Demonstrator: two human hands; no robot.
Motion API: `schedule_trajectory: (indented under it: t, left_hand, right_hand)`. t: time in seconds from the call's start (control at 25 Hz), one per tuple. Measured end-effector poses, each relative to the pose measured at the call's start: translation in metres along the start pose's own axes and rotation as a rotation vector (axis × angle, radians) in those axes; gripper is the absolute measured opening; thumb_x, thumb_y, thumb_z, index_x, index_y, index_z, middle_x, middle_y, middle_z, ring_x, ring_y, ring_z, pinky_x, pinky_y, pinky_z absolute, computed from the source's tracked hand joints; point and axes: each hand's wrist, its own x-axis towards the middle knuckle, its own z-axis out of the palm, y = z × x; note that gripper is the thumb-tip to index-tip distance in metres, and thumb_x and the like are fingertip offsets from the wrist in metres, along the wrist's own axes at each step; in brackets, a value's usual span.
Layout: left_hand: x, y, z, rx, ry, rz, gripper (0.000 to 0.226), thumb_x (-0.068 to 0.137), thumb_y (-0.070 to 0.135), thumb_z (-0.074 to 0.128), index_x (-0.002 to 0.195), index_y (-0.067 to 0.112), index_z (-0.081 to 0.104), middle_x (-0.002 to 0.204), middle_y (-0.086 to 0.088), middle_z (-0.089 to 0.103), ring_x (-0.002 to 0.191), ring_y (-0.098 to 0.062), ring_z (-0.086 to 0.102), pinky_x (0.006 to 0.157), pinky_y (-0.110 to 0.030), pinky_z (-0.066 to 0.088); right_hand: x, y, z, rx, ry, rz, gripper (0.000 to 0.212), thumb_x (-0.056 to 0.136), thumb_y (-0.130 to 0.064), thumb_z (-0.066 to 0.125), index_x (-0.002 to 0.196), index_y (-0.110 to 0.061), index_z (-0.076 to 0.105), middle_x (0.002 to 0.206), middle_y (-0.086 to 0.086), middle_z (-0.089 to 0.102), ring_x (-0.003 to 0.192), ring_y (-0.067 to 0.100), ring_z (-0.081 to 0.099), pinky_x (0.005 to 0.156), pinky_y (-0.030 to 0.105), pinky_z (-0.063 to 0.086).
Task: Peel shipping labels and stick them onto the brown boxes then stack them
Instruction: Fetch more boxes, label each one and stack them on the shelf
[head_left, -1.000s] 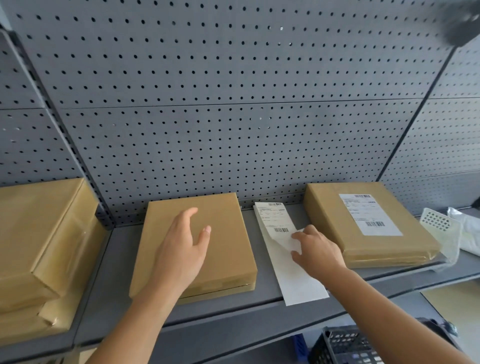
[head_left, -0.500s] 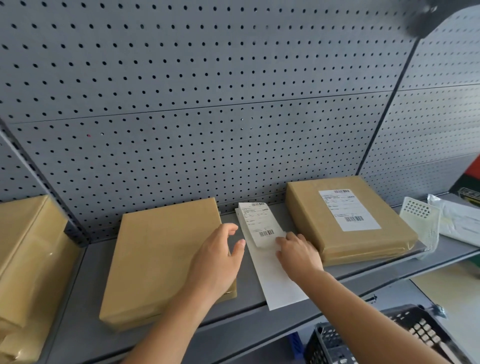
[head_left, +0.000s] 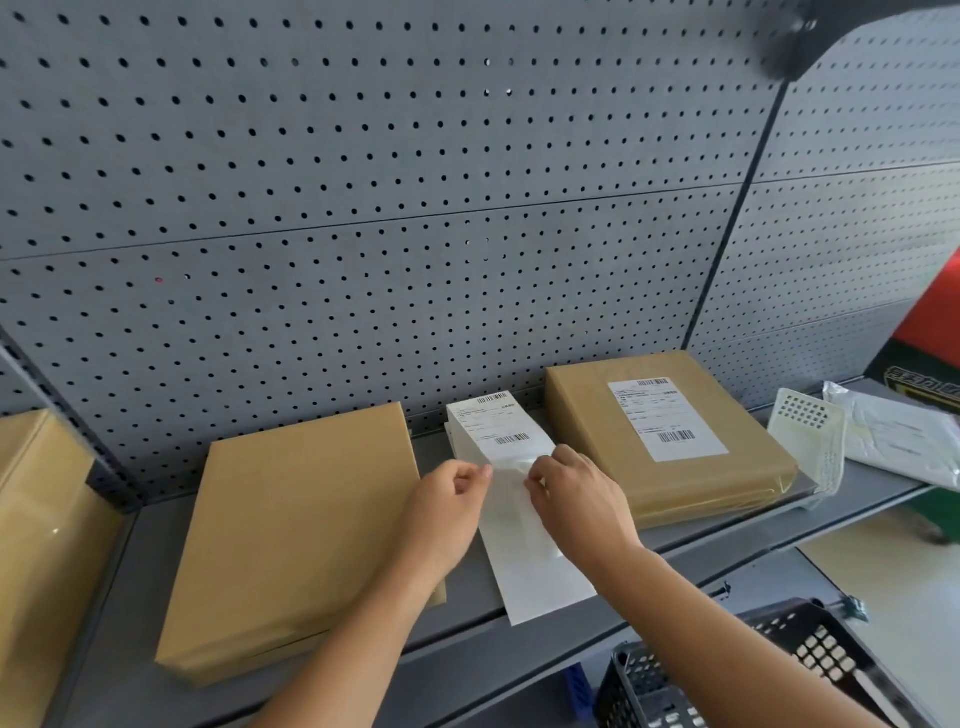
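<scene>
Peeling looks like it's finally starting here: a second ago the left hand (head_left: 451, 512) was resting flat on the unlabelled brown box (head_left: 306, 525), and now it's come off that and pinched the left edge of the shipping label (head_left: 496, 428) strip, while the right hand (head_left: 579, 501) has slid up from pressing on the sheet to pinching it at the right edge. So both hands are closed on the paper, thumb against fingertips, right where the printed label meets the blank backing sheet (head_left: 535, 577). The strip lies on the shelf (head_left: 462, 649) between the two boxes, its top end near the back edge by the pegboard (head_left: 363, 208) and its bare tail hanging out to the front edge. The bare box sits just left of it, and the labelled box (head_left: 670, 441) sits toward the right end of the shelf, already done. Can't really tell if a corner has actually lifted yet, there's a bit of shine between the fingers but that's it. Seems like the next bit is separating the label and carrying it left to the plain box, and no stacking has happened for these two.
</scene>
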Motion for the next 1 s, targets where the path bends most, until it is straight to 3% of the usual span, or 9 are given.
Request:
schedule_trajectory:
  t: [0.08,0.16,0.32,0.48,0.6,0.76,1.0]
  left_hand:
    - [0.004,0.002,0.004,-0.176,-0.022,-0.051,0.036,0.097,0.05,0.059,0.1,0.017,0.074,0.096,-0.002,0.077,0.095,-0.022,0.073,0.093,-0.043,0.058]
    - [0.006,0.005,0.008,-0.268,-0.033,-0.059,0.028,0.097,0.041,0.065,0.094,0.016,0.075,0.092,-0.009,0.078,0.093,-0.029,0.074,0.092,-0.045,0.06]
    - [0.004,0.008,0.01,-0.351,-0.011,-0.036,0.009,0.099,0.018,0.065,0.099,0.016,0.074,0.1,-0.002,0.079,0.094,-0.024,0.075,0.086,-0.038,0.063]
    - [0.0,0.009,0.008,-0.334,0.013,0.01,0.01,0.097,0.021,0.066,0.095,0.016,0.075,0.093,-0.001,0.081,0.09,-0.025,0.076,0.086,-0.051,0.06]
    - [-0.007,0.011,0.006,-0.349,-0.014,0.059,0.009,0.096,0.02,0.069,0.097,0.015,0.076,0.091,0.001,0.081,0.089,-0.024,0.076,0.089,-0.053,0.058]
    - [-0.016,0.014,0.001,-0.353,-0.086,0.11,0.014,0.099,0.019,0.066,0.096,0.02,0.079,0.095,0.0,0.081,0.096,-0.029,0.073,0.091,-0.055,0.056]
    - [-0.019,0.01,-0.008,-0.324,-0.078,0.167,0.017,0.1,0.02,0.064,0.098,0.02,0.082,0.098,0.003,0.081,0.098,-0.026,0.074,0.091,-0.054,0.058]
  right_hand:
    - [-0.006,-0.007,-0.01,-0.01,0.055,-0.047,0.017,0.095,-0.031,0.06,0.085,-0.019,0.068,0.087,-0.004,0.059,0.08,0.019,0.061,0.051,0.034,0.051]
    - [-0.012,-0.012,-0.018,-0.011,0.076,-0.067,0.016,0.092,-0.03,0.064,0.081,-0.019,0.067,0.083,-0.005,0.058,0.076,0.019,0.061,0.046,0.032,0.048]
    - [-0.025,-0.02,-0.034,0.044,0.016,-0.085,0.018,0.094,-0.039,0.061,0.09,-0.023,0.069,0.089,-0.009,0.059,0.079,0.012,0.062,0.053,0.027,0.047]
    - [-0.023,-0.016,-0.055,0.14,0.088,-0.072,0.015,0.091,-0.041,0.062,0.091,-0.027,0.069,0.089,-0.012,0.059,0.075,0.009,0.058,0.055,0.024,0.045]
    - [-0.011,-0.009,-0.062,0.159,0.124,-0.135,0.015,0.092,-0.034,0.063,0.105,-0.026,0.068,0.103,-0.009,0.062,0.094,0.016,0.058,0.07,0.03,0.053]
    - [-0.004,-0.009,-0.064,0.117,0.057,-0.253,0.023,0.094,-0.036,0.063,0.114,-0.028,0.069,0.114,-0.011,0.065,0.107,0.018,0.057,0.088,0.032,0.047]
    - [-0.004,-0.015,-0.068,0.092,0.072,-0.305,0.017,0.096,-0.037,0.062,0.104,-0.029,0.074,0.099,-0.014,0.073,0.092,0.015,0.065,0.073,0.025,0.043]
